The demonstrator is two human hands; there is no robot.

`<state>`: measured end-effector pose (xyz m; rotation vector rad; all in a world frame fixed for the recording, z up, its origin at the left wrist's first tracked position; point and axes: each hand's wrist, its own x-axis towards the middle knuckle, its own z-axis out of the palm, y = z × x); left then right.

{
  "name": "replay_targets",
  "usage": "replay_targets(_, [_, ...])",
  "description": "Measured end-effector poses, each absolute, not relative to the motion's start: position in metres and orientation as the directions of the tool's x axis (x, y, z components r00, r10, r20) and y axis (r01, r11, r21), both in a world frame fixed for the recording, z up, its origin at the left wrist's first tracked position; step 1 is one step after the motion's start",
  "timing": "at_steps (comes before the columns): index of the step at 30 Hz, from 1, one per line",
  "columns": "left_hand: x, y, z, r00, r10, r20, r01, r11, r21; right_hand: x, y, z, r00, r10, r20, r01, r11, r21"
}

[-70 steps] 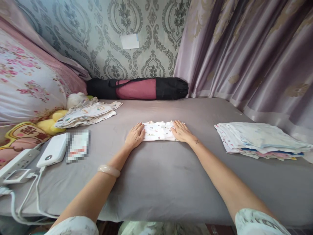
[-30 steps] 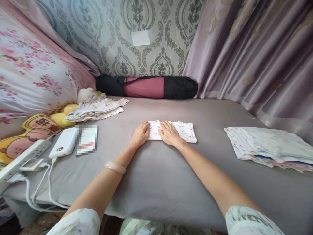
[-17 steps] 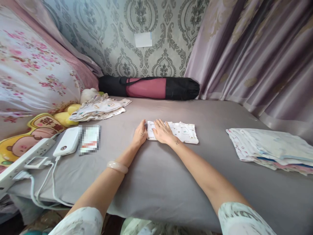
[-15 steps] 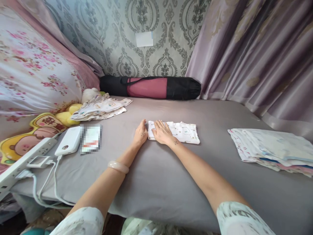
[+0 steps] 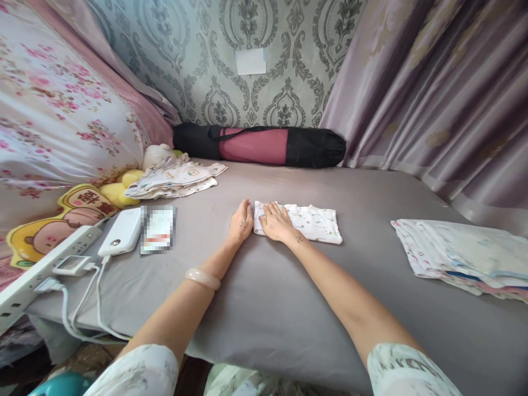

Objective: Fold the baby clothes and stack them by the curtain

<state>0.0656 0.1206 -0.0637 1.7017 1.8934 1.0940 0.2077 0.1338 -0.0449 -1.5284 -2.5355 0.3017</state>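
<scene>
A small white cloth (image 5: pixel 315 223) with a fine print lies folded into a long rectangle on the grey sheet. My right hand (image 5: pixel 275 221) rests flat on its left part, fingers stretched out and pointing away from me. Upright on its edge, my left hand (image 5: pixel 241 221) stands along the cloth's left end, its fingers straight and holding nothing. A pale bangle (image 5: pixel 203 279) circles my left forearm.
To the right lies a stack of folded cloths (image 5: pixel 457 250); another printed pile (image 5: pixel 175 179) sits back left. A power bank (image 5: pixel 121 231), a blurred packet (image 5: pixel 158 230) and a power strip (image 5: pixel 49 267) with cables are at left. A black and pink roll bag (image 5: pixel 256 146) lies along the wall.
The whole view has shifted slightly, so things appear a little further right. Both hands keep nearly the same places at the folded cloth.
</scene>
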Motion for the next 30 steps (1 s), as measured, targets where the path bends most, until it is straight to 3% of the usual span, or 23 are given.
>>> replay_targets(4, [0.068,0.118,-0.057,-0.232,0.956,0.179,0.625,0.006,0.780,0.191,0.133,-0.044,-0.493,0.861,0.124,0.829,0.508,-0.234])
replay_targets(11, [0.068,0.116,-0.056,-0.193,0.963,0.187,0.615,-0.030,0.788,0.176,0.132,-0.048,-0.515,0.857,-0.020,0.834,0.496,-0.242])
replay_targets(18, [0.067,0.115,-0.058,-0.132,0.966,0.224,0.663,-0.082,0.744,0.183,0.136,-0.043,-0.527,0.850,0.017,0.799,0.502,-0.330])
replay_targets(22, [0.067,0.116,-0.063,-0.026,0.949,0.313,0.749,-0.189,0.635,0.211,0.132,-0.034,-0.456,0.882,0.120,0.820,0.469,-0.327])
replay_targets(25, [0.068,0.116,-0.066,0.099,0.923,0.372,0.820,-0.288,0.495,0.242,0.126,-0.032,-0.414,0.904,0.108,0.862,0.427,-0.273])
replay_targets(30, [0.078,0.113,-0.053,0.129,0.939,0.319,0.909,-0.240,0.341,0.286,0.121,-0.032,-0.355,0.933,0.060,0.906,0.359,-0.226])
